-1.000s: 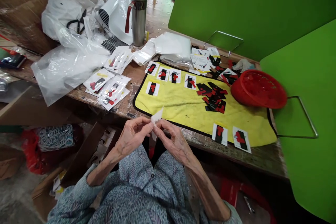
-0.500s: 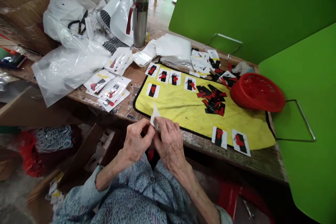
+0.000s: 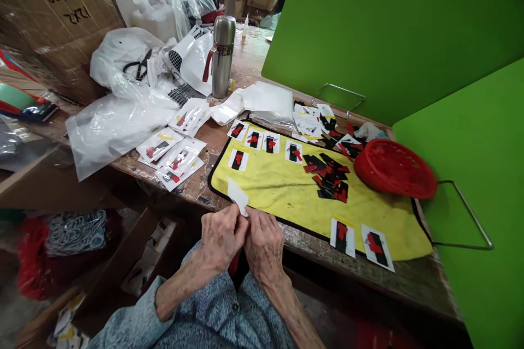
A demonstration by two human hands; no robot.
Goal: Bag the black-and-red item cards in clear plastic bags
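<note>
At the yellow mat's (image 3: 286, 196) edge, left hand (image 3: 221, 237) and right hand (image 3: 264, 242) pinch a white slip (image 3: 237, 195), fingertips hidden.

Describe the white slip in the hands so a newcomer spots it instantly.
Start at the yellow mat on the wooden table. At its near left edge, the left hand and right hand meet, pinching a small white slip. Unlike the cards on the mat, it looks blank, without red or black.

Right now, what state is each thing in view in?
white paper piece: pinched between both hands, above the table edge
left hand: closed on the paper
right hand: closed on the paper
flask: upright, capped
red basket: upside down
yellow cloth: spread flat
clear bag: crumpled
</note>
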